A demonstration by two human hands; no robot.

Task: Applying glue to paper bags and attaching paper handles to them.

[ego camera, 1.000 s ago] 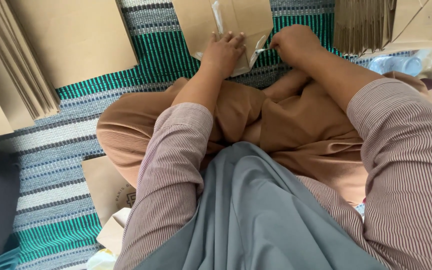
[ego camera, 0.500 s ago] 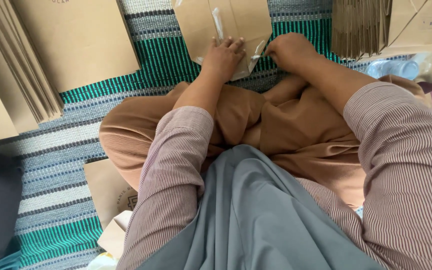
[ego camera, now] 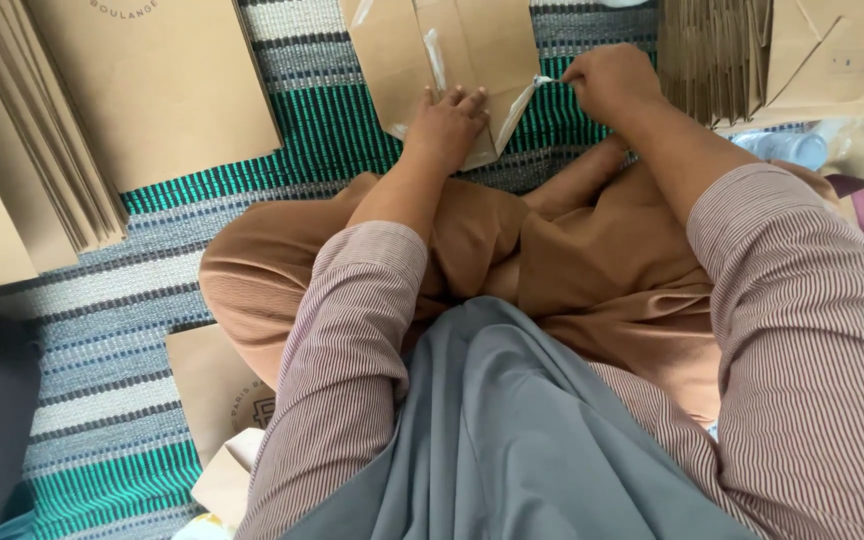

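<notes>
Head view, near edge: a grey cloth (ego camera: 512,440) drapes smooth and soft over the lap, with striped, finely ribbed sleeves (ego camera: 352,330) to either side and tan trousers (ego camera: 282,260) on crossed legs. A spare brown paper bag (ego camera: 214,385) lies flat at the near left, partly under the knee. All rest on a woven mat (ego camera: 102,300) of green, grey and white bands, coarse to the eye.

Farther out, the left hand (ego camera: 444,125) lies spread and flat, pressing down a flat brown paper bag (ego camera: 452,50) at the far centre. Just right of it the right hand (ego camera: 607,80) is closed in a pinch on the end of a thin, glossy white strip (ego camera: 517,100) that runs along the bag's folded edge; it looks like a tape liner, though I cannot be sure.

2 risks seem likely: the strip could snap if tugged at a sharp angle, and the thin paper could tear or crease should the pressing hand slip.

At the far left and far right, stacks of bags (ego camera: 32,150) stand fanned.
</notes>
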